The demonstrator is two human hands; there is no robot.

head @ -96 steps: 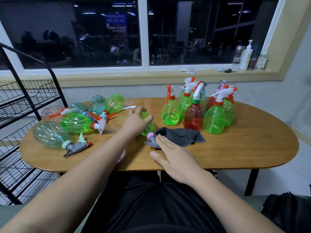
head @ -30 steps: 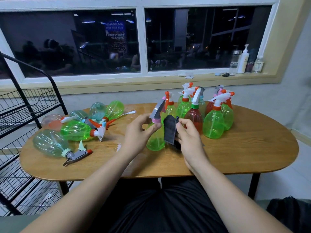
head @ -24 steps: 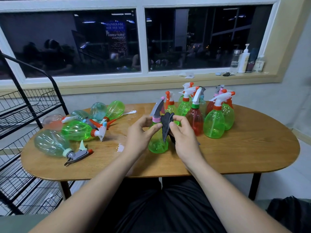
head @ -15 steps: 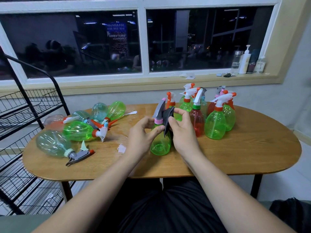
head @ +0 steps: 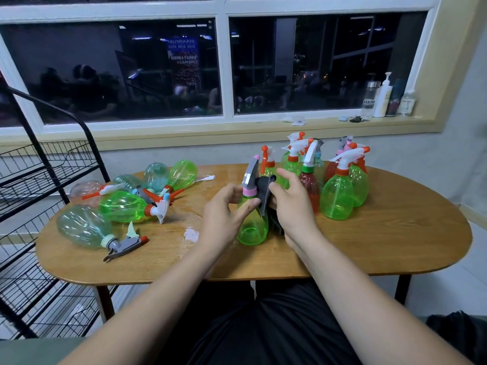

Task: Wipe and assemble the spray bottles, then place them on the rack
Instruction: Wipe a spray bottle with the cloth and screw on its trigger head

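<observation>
Left hand (head: 224, 210): fingers and thumb curled round the green spray bottle (head: 251, 225), just under its pink collar.
Right hand (head: 293, 206): grips the dark grey cloth (head: 263, 192), pressing it to the bottle's neck, with the forefinger out straight.
Bottle: upright, grey trigger head (head: 249, 175) on top, over the middle of the wooden table (head: 395, 246).
Standing bottles (head: 338, 192): clustered just behind the cloth.
Lying bottles (head: 122, 206): left part of the table, beside the black wire rack (head: 39, 185).

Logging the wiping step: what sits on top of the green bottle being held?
The green bottle carries a grey trigger head on a pink collar. The right hand holds a dark cloth against it, hiding that side.
</observation>
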